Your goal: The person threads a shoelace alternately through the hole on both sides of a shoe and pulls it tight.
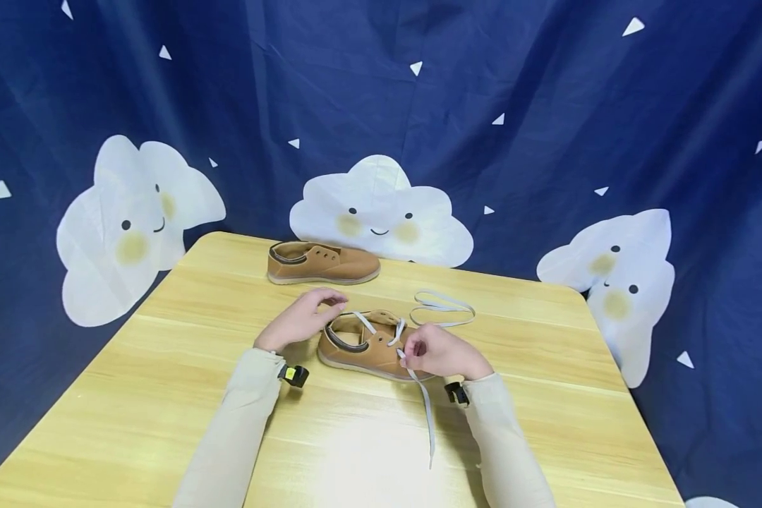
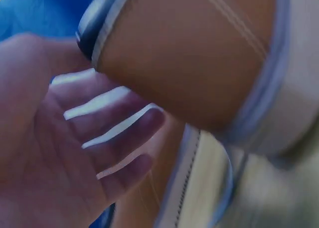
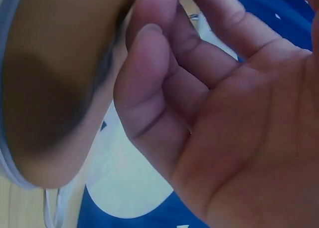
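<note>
Sitting in the lower middle of the frame, the nearer brown shoe (image 1: pixel 358 358) looks light and a bit stiff, best held at its heel (image 1: pixel 326 350). The left hand (image 1: pixel 301 321), by that end, has its fingers loosely apart. The right hand (image 1: pixel 446 353), by the toe, seems to pinch the gray lace (image 1: pixel 427 410), likely soft and floppy (like a noodle). Its thin tip (image 1: pixel 430 462), nearer the bottom, should grab easily.

Far shoe (image 1: pixel 324 267), near shoe (image 1: pixel 357 357): two! Loose lace (image 1: pixel 441 307), threaded lace (image 1: pixel 428 409): two! Left hand (image 1: pixel 301 317), right hand (image 1: pixel 446 351): two! Two black wrist devices (image 1: pixel 295 376), three large clouds (image 1: pixel 381 201), and one desk (image 1: pixel 197 353)!
</note>
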A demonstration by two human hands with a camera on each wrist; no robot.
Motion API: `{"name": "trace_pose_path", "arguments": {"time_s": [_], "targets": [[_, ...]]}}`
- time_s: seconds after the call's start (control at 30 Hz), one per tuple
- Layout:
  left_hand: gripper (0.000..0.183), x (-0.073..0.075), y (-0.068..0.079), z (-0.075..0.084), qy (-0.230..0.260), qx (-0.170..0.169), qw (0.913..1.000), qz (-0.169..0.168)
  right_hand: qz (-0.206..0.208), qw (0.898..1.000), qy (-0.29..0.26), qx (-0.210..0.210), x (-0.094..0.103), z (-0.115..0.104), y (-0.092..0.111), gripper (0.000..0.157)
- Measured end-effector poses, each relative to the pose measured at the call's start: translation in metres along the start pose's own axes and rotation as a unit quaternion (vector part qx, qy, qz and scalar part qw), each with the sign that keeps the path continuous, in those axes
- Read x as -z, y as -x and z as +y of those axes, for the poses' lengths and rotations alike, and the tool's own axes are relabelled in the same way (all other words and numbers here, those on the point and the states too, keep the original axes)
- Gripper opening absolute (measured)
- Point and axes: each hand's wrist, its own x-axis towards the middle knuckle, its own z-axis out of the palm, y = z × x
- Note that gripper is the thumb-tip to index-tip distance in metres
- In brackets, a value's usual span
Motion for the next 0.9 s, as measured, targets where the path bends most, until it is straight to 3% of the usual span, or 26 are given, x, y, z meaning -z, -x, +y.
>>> {"name": "trace_pose_path", "arguments": {"time_s": [0.17,0.27,0.5,0.6,0.73,0.9], "targets": [[0.039,-0.008,-0.001,0.014,-0.024,-0.028,0.9975,-0.06,-0.028,0.993,-0.113,-0.002,0.004,0.0,0.002,0.012],[0.039,-0.014,-0.002,0.016,-0.035,-0.041,0.9961,-0.07,-0.052,0.982,-0.177,0.023,0.007,0.0,0.003,0.017],[0.044,-0.019,-0.004,0.013,-0.022,-0.039,0.9971,-0.062,-0.088,0.97,-0.197,0.109,0.012,0.005,0.006,0.026],[0.047,-0.02,-0.003,0.014,-0.025,-0.044,0.9966,-0.065,-0.05,0.975,-0.189,0.108,0.011,0.004,0.005,0.023],[0.048,-0.02,-0.001,0.016,-0.036,-0.055,0.9949,-0.076,0.038,0.979,-0.176,0.093,0.011,0.0,0.005,0.021],[0.048,-0.018,0.002,0.023,-0.051,-0.068,0.9919,-0.094,0.124,0.967,-0.173,0.141,0.013,-0.004,0.005,0.021]]}}
